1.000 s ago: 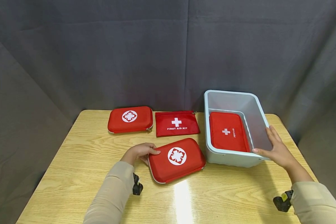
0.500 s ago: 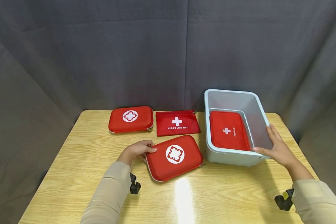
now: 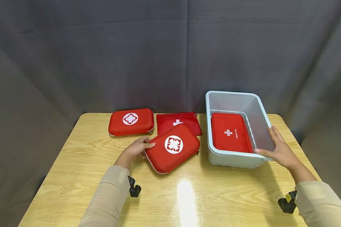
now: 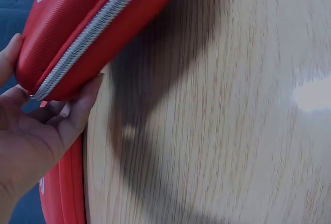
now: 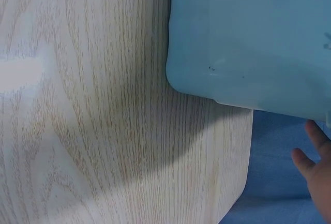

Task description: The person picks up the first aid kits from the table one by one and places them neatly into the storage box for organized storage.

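A red hard-shell first aid case (image 3: 166, 157) with a white cross emblem is held tilted by my left hand (image 3: 136, 149). The thumb lies on its top and the fingers are underneath, at the left end. In the left wrist view, the case's zipped edge (image 4: 85, 40) hangs above the table, over a shadow. My right hand (image 3: 282, 151) rests with spread fingers at the near right corner of a pale blue-grey plastic bin (image 3: 234, 154); its thumb touches the rim. Inside the bin lies a red first aid pouch (image 3: 230, 140) with a small white cross.
A flat red "first aid kit" zip pouch (image 3: 193, 124) lies behind the held case, partly hidden by it. Left of that pouch sits another red hard-shell case (image 3: 119, 123). The wooden table (image 3: 216, 195) ends at a dark grey curtain (image 3: 130, 56).
My left hand has raised the case and moved it back and slightly left, tilting it more, so it now overlaps the flat pouch. The right hand stays at the bin's corner.
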The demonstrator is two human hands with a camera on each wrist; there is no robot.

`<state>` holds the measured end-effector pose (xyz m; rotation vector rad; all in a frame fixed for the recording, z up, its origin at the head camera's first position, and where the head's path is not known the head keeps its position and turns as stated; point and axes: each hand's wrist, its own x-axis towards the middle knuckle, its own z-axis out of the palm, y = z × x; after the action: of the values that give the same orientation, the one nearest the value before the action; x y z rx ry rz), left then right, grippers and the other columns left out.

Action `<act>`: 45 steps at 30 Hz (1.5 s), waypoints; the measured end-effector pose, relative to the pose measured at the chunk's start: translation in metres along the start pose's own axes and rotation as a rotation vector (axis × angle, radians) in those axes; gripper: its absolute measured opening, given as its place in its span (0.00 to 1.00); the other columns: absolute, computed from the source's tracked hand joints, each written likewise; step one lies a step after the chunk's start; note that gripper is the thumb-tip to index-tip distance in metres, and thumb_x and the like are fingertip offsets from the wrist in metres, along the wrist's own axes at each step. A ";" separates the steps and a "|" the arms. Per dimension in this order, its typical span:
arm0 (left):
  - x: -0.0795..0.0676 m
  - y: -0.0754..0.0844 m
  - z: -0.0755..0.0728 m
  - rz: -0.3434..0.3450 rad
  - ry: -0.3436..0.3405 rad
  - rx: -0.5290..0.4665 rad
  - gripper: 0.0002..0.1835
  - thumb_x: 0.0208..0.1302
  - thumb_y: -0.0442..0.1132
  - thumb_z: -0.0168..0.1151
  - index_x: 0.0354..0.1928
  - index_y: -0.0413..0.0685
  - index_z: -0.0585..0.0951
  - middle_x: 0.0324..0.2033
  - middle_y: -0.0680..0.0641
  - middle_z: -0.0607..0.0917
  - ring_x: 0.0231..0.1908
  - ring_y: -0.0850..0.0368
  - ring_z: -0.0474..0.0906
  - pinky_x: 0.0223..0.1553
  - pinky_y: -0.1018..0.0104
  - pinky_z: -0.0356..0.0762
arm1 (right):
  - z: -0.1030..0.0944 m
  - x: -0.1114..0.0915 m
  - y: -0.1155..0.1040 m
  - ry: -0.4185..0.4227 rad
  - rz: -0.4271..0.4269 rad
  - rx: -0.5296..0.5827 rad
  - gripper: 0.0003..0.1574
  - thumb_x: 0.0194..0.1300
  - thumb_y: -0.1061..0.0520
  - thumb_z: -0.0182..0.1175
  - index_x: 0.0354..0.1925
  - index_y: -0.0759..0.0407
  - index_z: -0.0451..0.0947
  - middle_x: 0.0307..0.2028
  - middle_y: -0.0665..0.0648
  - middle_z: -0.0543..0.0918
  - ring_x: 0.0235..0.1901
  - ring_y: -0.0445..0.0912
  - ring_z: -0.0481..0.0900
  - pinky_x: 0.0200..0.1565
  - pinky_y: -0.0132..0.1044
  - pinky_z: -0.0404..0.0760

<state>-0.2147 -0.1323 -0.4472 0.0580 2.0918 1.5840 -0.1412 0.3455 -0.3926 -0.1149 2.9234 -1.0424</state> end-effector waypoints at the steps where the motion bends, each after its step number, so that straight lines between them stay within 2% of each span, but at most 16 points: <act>1: 0.001 0.000 0.001 0.004 0.005 -0.023 0.15 0.58 0.40 0.53 0.42 0.38 0.65 0.28 0.45 0.73 0.16 0.57 0.72 0.20 0.64 0.69 | 0.000 0.000 0.000 0.000 -0.001 0.004 0.64 0.46 0.47 0.63 0.64 0.62 0.30 0.64 0.63 0.29 0.59 0.68 0.35 0.43 0.70 0.50; 9: 0.006 0.001 0.009 0.052 0.009 -0.199 0.13 0.61 0.37 0.49 0.42 0.37 0.62 0.23 0.48 0.76 0.18 0.58 0.74 0.22 0.64 0.72 | 0.000 0.001 -0.001 -0.007 -0.010 0.014 0.64 0.46 0.48 0.63 0.64 0.63 0.30 0.64 0.63 0.28 0.59 0.67 0.34 0.44 0.70 0.49; 16: 0.010 0.007 0.019 0.071 0.066 -0.313 0.13 0.61 0.37 0.50 0.44 0.38 0.62 0.35 0.45 0.69 0.24 0.57 0.74 0.26 0.62 0.74 | -0.001 0.001 -0.001 -0.005 -0.006 0.007 0.64 0.46 0.47 0.63 0.64 0.62 0.30 0.64 0.62 0.29 0.59 0.67 0.34 0.44 0.70 0.48; 25: 0.009 0.025 0.032 0.047 0.165 -0.472 0.12 0.61 0.37 0.50 0.42 0.38 0.62 0.31 0.44 0.71 0.23 0.57 0.76 0.30 0.52 0.75 | -0.001 0.000 0.000 -0.007 0.009 0.009 0.65 0.46 0.46 0.63 0.64 0.61 0.29 0.64 0.62 0.29 0.59 0.67 0.34 0.44 0.70 0.49; 31: 0.006 0.039 0.038 0.036 0.231 -0.552 0.11 0.60 0.36 0.51 0.40 0.40 0.62 0.30 0.45 0.71 0.22 0.57 0.75 0.32 0.49 0.74 | -0.001 0.000 -0.001 -0.005 0.002 0.020 0.64 0.46 0.47 0.63 0.64 0.62 0.29 0.64 0.63 0.29 0.60 0.66 0.33 0.44 0.70 0.49; 35: 0.005 0.049 0.042 0.033 0.244 -0.595 0.11 0.60 0.36 0.51 0.41 0.40 0.62 0.31 0.45 0.72 0.23 0.57 0.75 0.34 0.47 0.73 | -0.002 0.000 -0.002 -0.009 0.009 0.021 0.64 0.46 0.47 0.63 0.64 0.61 0.29 0.64 0.62 0.28 0.59 0.67 0.33 0.43 0.70 0.49; 39: 0.004 0.058 0.047 0.036 0.251 -0.634 0.10 0.61 0.36 0.50 0.40 0.40 0.62 0.32 0.44 0.72 0.23 0.56 0.76 0.33 0.49 0.74 | -0.002 0.000 -0.001 -0.008 0.021 0.018 0.65 0.46 0.46 0.63 0.64 0.61 0.29 0.64 0.62 0.28 0.59 0.68 0.34 0.43 0.70 0.51; 45: 0.002 0.068 0.056 0.067 0.238 -0.700 0.10 0.62 0.37 0.48 0.39 0.41 0.60 0.40 0.41 0.69 0.29 0.55 0.75 0.37 0.45 0.69 | -0.002 0.001 -0.001 -0.009 0.019 0.018 0.65 0.45 0.46 0.63 0.64 0.60 0.29 0.64 0.62 0.28 0.59 0.68 0.34 0.43 0.70 0.51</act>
<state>-0.2108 -0.0600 -0.3968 -0.3193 1.5847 2.3678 -0.1422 0.3457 -0.3905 -0.0907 2.9004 -1.0624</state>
